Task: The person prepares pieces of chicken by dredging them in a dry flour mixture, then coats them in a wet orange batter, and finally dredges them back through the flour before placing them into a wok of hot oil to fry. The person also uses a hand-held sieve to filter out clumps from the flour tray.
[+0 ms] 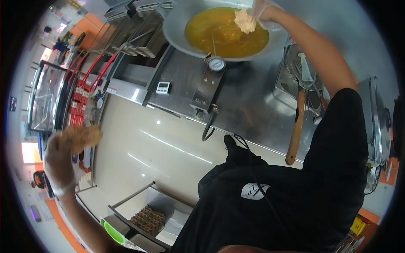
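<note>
My right hand (265, 12), in a clear plastic glove, reaches over the far right side of a large metal wok (173, 31). Its fingers are closed on a pale, flour-coated piece of food (245, 22), held right at the yellow frying oil (206, 31); whether it touches the oil I cannot tell. Out at the far left, my left hand (60, 162), also gloved, is raised above the floor. It grips a browner, coated piece of food (84, 138), somewhat blurred. What lies under either coating is hidden. A dial thermometer (217, 64) stands at the wok's near rim, its thin probe over the oil.
A white timer (163, 87) lies on the steel counter (249, 92). Right of the wok, a wooden-handled strainer (296, 126) juts past the counter edge. Fryer baskets (145, 40) with red handles stand left. Below is a rack (130, 196) with egg trays (148, 220).
</note>
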Demonstrator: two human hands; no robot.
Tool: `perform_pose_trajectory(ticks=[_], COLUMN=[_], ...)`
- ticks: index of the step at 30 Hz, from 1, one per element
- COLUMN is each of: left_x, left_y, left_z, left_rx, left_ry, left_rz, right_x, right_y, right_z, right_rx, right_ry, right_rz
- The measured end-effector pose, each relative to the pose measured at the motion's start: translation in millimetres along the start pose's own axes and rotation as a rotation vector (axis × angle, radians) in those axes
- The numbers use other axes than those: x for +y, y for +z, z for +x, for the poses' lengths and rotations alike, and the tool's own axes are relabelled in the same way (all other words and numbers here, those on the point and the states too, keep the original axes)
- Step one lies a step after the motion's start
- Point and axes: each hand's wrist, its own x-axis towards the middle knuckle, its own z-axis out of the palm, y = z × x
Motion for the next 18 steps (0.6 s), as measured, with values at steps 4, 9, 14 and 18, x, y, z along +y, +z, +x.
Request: perform_pose_trajectory(ticks=[4,9,14,18], left_x=[94.3,189.2,258.5,333.1], left_y=[17.5,42.1,107.1,143.5], left_z=[151.6,273.6,352.9,381.0], left_rx=[0.096,-0.104,0.007,-0.092], left_ry=[-0.166,-0.055,0.540,0.404], left_rz=[-0.496,-0.554,-0.090,-0.446], right_x=[69.6,32.4,18.3,51.9], right_y=[77.6,43.7,-59.2,-71.3], right_z=[44.5,21.7,-39.7,-75.4], right_rx=[-0.238,-0.292,-0.195,-0.160], right_ry=[0.055,0.101,-0.122,-0.247], right_rz=[-0.255,-0.205,-0.321,-0.458])
